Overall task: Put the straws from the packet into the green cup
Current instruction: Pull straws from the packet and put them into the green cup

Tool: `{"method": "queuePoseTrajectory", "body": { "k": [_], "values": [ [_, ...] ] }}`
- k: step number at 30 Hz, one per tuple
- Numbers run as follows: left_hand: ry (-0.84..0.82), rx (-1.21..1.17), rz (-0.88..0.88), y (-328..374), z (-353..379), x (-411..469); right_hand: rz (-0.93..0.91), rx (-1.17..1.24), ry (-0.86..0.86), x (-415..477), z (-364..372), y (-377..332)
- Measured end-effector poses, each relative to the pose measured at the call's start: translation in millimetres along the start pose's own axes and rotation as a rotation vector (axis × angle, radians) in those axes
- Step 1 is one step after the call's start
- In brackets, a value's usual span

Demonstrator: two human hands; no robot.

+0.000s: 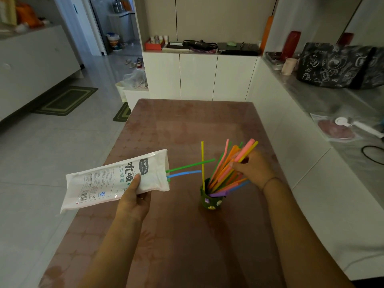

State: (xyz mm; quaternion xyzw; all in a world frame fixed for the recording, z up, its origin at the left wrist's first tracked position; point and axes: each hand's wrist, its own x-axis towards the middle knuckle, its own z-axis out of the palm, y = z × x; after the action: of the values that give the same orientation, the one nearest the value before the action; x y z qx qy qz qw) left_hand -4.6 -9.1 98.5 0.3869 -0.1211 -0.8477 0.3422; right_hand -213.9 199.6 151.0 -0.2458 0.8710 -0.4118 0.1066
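Note:
My left hand [133,199] holds the white straw packet [108,181] up over the table's left side, its open end facing right. A green straw [190,165] and a blue straw [184,174] stick out of that opening. The small green cup [211,201] stands on the pinkish-brown table [187,125], with a yellow straw [202,165] upright in it. My right hand [254,170] grips a bundle of coloured straws [226,172] whose lower ends sit in the cup and whose tops fan out to the upper right.
White cabinets [199,76] stand beyond the table's far edge. A grey counter [332,104] runs along the right with a black patterned bag [336,65], a plastic pouch and a cable. Tiled floor with green mats [66,100] lies to the left.

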Motion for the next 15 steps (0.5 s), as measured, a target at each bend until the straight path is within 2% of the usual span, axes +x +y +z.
{"method": "queuePoseTrajectory", "body": {
  "k": [6, 15],
  "values": [
    [-0.013, 0.012, 0.011, -2, 0, 1, 0.031, -0.007, -0.035, 3, 5, -1],
    [-0.014, 0.003, 0.004, -6, 6, 0, -0.031, 0.085, 0.166, 0, -15, -9]
  ]
}}
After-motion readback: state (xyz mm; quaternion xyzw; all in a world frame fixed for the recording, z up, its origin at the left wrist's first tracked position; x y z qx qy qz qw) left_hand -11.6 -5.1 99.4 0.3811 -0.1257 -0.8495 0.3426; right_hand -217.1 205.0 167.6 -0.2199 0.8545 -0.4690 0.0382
